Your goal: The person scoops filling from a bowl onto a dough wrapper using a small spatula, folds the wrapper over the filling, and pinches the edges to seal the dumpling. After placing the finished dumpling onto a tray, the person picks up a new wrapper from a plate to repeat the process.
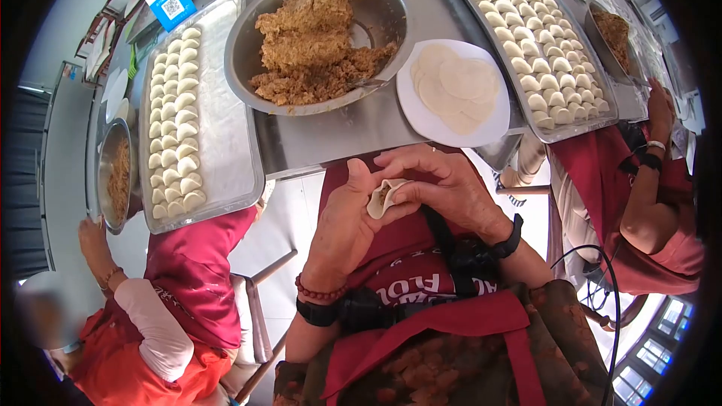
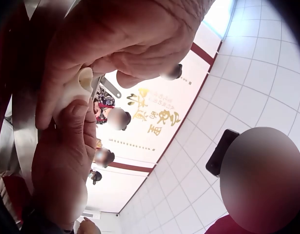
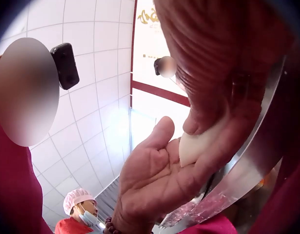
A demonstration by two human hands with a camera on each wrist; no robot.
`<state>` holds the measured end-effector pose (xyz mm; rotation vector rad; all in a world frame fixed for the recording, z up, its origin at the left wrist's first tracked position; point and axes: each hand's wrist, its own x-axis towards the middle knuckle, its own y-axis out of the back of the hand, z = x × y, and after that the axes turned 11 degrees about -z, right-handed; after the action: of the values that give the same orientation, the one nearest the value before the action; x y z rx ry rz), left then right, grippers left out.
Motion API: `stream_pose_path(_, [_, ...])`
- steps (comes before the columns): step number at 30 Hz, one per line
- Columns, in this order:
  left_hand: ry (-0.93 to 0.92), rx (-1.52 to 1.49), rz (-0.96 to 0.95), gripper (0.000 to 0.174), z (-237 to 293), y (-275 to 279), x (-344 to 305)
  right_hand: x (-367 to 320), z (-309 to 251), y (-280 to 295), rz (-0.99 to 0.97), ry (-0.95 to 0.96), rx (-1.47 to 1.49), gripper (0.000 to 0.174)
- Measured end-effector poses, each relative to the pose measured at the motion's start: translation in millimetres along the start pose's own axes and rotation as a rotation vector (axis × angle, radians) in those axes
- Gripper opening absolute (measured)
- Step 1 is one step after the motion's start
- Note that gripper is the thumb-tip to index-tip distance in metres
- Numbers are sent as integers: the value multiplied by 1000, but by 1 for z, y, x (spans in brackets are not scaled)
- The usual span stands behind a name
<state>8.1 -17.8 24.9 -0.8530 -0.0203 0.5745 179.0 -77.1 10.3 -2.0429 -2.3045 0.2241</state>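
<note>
In the head view, a half-folded dumpling [image 1: 382, 197] with brown filling showing in its opening sits between my two hands, above my lap. My left hand [image 1: 342, 214] carries it on nearly straight fingers, with the thumb raised away from the dough. My right hand [image 1: 455, 188] pinches the wrapper's edge between thumb and fingers. Seen from the right wrist, the pale dough [image 3: 196, 146] lies along the left fingers, under the right thumb. The left wrist view shows the dumpling's open end [image 2: 85, 78], with the right thumb pressed on its side.
Ahead on the steel table stand a large bowl [image 1: 398, 19] of filling and a plate [image 1: 492, 124] of round wrappers. Trays [image 1: 233, 173] of finished dumplings lie left and right [image 1: 553, 134]. Seated people flank me; a smaller filling bowl [image 1: 105, 158] is at far left.
</note>
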Motion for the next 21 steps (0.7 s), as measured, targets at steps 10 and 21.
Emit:
stream_pose_path(10, [75,-152,-39,80,2,8,3,1,13,3,-25,187,-146,10])
stream_pose_path(21, [-59,-502,-174,81,-18,26,13,7,13,1,17,180,-303,13])
